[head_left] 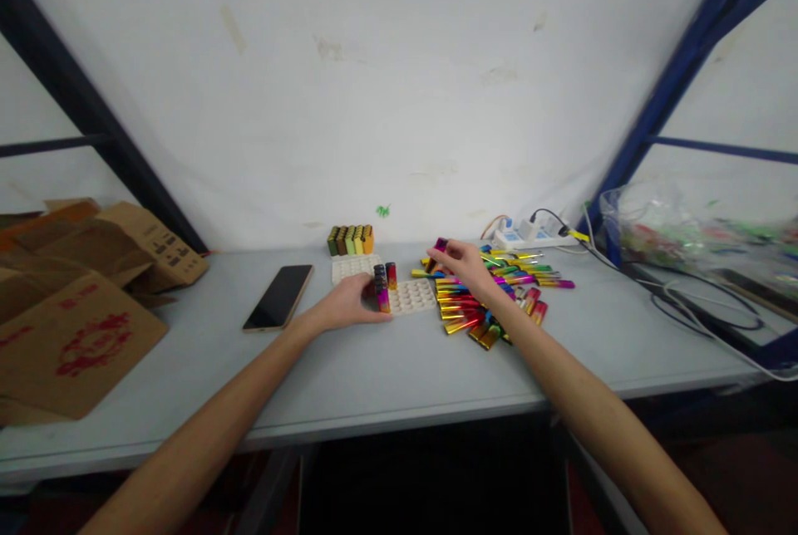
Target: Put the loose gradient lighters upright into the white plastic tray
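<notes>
My left hand (pixel 349 302) is curled around the left end of a white tray (pixel 416 296) with rows of round holes, its thumb along the front edge. Beside its fingers a short row of shiny lighters (pixel 382 290), purple and orange with dark tops, stands upright in the tray. One red lighter (pixel 391 276) stands just behind them. My right hand (pixel 465 262) pinches a purple-red lighter (pixel 440 246) above the right side of the tray. Under and beside my right wrist lies a loose pile of metallic, many-coloured lighters (pixel 461 308).
A second white tray (pixel 355 267) lies behind, with a block of upright green-to-orange lighters (pixel 351 241) near the wall. A phone (pixel 278 296) lies left; cardboard boxes (pixel 112 336) fill the far left. A power strip (pixel 536 232), cables and plastic bags (pixel 661 223) are at right.
</notes>
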A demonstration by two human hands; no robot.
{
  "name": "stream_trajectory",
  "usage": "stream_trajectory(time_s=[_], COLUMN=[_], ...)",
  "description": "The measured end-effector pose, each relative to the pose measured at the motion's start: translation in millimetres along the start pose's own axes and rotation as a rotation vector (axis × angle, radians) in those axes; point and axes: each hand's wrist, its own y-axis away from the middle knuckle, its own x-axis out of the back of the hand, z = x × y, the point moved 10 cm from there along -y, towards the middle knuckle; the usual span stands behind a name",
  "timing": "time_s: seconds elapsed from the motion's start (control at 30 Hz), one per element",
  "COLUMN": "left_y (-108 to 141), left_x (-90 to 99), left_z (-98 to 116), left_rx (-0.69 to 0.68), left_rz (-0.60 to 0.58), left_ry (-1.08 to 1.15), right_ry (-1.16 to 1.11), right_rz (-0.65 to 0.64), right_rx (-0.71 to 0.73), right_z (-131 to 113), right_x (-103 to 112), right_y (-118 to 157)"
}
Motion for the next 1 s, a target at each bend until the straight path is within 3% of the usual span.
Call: stream_trajectory(time_s=[0.17,0.3,0.4,0.5,0.67,1.0], left_y=[0,0,0,0,0,-1], left_x=[-1.5,-2.6,-3.0,-3.5,-1.3,-1.1], left_z=[0,-1,-2,-3,-1,-5], left_rx=[-0.003,0.006,0.012,0.017,0.007,0.032], left_rz=[-0.01,-0.019,-0.02,-0.026,-0.016,0.002], left_ry=[0.014,0.004,0.001,0.0,0.0,0.002], right_ry=[-0.039,-0.27,-0.375,-0.525,-0.76,-0.559], right_rz=[-0.028,-0.199,-0.209,-0.164,-0.203,-0.075], right_rx=[0.054,-0.024,-0.056,-0.161,-0.394,-0.483], right_z=[-11,-10,-10,-2,15,20], right_x=[-15,-38,-44,-45,-60,-55], right_y=[4,10,14,16,20,29])
